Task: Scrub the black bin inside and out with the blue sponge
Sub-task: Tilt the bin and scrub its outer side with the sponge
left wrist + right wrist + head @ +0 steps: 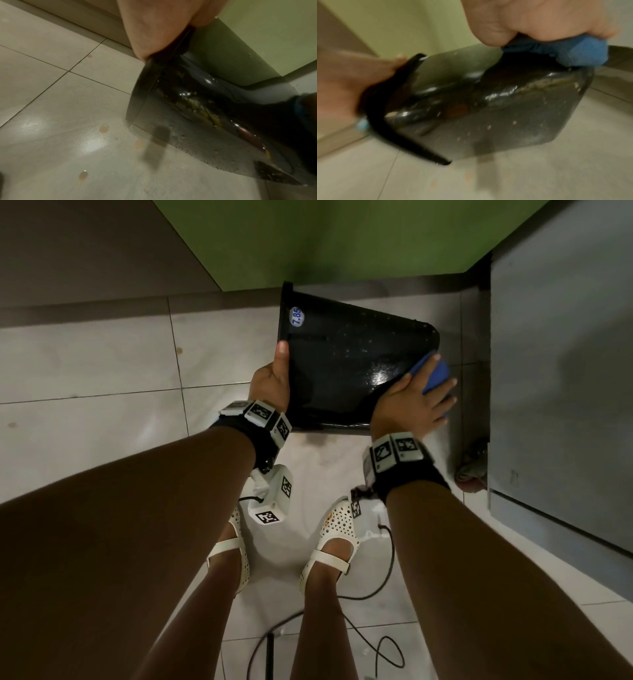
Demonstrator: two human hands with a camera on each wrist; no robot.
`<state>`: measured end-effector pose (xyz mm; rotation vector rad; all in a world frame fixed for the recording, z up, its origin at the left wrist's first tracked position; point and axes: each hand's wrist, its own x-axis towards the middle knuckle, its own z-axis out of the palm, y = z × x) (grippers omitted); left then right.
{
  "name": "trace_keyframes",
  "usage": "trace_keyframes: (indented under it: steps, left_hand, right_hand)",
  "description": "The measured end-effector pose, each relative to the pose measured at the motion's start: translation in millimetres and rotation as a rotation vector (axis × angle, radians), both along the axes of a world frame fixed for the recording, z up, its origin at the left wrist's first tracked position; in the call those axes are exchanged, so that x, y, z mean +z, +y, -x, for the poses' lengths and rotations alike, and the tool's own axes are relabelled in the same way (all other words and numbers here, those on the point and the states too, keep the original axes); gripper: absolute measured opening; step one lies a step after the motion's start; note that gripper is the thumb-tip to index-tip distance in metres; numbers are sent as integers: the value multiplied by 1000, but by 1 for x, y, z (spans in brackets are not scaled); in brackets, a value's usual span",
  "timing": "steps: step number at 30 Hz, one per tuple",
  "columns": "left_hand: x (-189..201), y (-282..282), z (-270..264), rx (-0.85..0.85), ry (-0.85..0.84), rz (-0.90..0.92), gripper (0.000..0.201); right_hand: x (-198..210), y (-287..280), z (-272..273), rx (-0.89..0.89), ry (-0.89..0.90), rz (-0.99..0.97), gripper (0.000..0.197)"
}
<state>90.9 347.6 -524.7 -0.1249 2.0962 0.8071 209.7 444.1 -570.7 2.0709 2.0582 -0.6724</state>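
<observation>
Nearest the person, the left hand clamps the rim of the black bin, held on its side above the tiled floor, while the right hand curls its fingers round the blue sponge pressed against the base end. The plastic looks light and stiff but wet and glossy, probably slippery, so that lipped rim seems the surest hold. Beyond stands the green wall.

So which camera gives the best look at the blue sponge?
The right wrist view: the blue sponge fills the frame, gripped by the right hand. In the head view it peeks out under the fingers; the left wrist view shows barely a dark blue edge.
</observation>
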Motion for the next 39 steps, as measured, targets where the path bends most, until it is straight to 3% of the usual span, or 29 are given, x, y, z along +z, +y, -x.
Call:
trace_keyframes:
  steps: [4, 7, 9, 12, 21, 26, 29, 31, 34, 39]
  left_hand:
    - [-1, 0, 0, 20, -2, -17, 56]
    - [-4, 0, 1, 34, -9, -30, 56]
    - [-5, -1, 1, 44, -1, -52, 54]
    - [-3, -2, 3, 10, 24, -95, 53]
    - [-5, -3, 1, -6, 95, -75, 57]
    - [-8, -2, -4, 59, 86, -105, 54]
    - [-12, -4, -5, 75, 87, -114, 55]
    - [-14, -5, -3, 63, 95, -125, 55]
    - [-18, -6, 0, 65, 98, -156, 52]
    - [-21, -6, 1, 51, 109, -170, 50]
  right_hand:
    - [3, -54, 11, 357, 27, -171, 53]
    - [7, -87, 23, 627, 85, -71, 54]
    - [7, -92, 25, 779, 115, -84, 61]
    - [1, -73, 24, 901, 113, -157, 53]
    - [3, 11, 0, 486, 34, -21, 51]
    - [1, 31, -10, 148, 165, 31, 52]
    - [-2, 30, -5, -43, 128, 27, 53]
    - [-5, 19, -3, -3, 93, -52, 53]
    - [-4, -15, -2, 227, 58, -106, 51]
    - [1, -58, 10, 600, 202, -256, 44]
